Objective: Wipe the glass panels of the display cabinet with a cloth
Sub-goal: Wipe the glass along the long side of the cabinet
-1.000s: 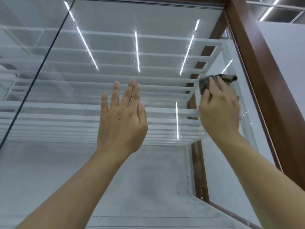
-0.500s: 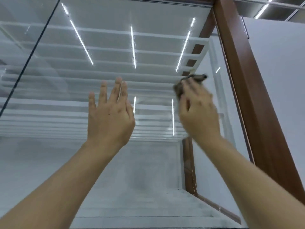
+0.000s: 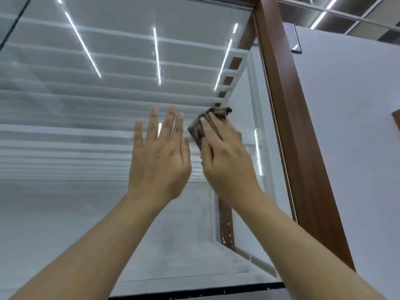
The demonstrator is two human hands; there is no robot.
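The cabinet's front glass panel (image 3: 91, 213) fills most of the view, reflecting ceiling light strips. My right hand (image 3: 227, 156) presses a crumpled dark grey-brown cloth (image 3: 198, 128) flat against the glass with straight fingers, near the panel's right side. Only the cloth's upper and left edges show past the fingers. My left hand (image 3: 159, 156) is held up with fingers spread and straight, just left of the cloth, palm toward the glass; contact with the pane cannot be told.
A brown wooden frame post (image 3: 287, 118) borders the glass on the right, with a pale wall (image 3: 350, 148) beyond it. White shelves (image 3: 65, 131) and a perforated brown rail (image 3: 226, 226) sit inside. A dark panel joint (image 3: 15, 24) runs at upper left.
My right hand has carried the cloth left across the glass, away from the wooden post, until it sits beside my left hand. The view has shifted so the post stands nearer the middle.
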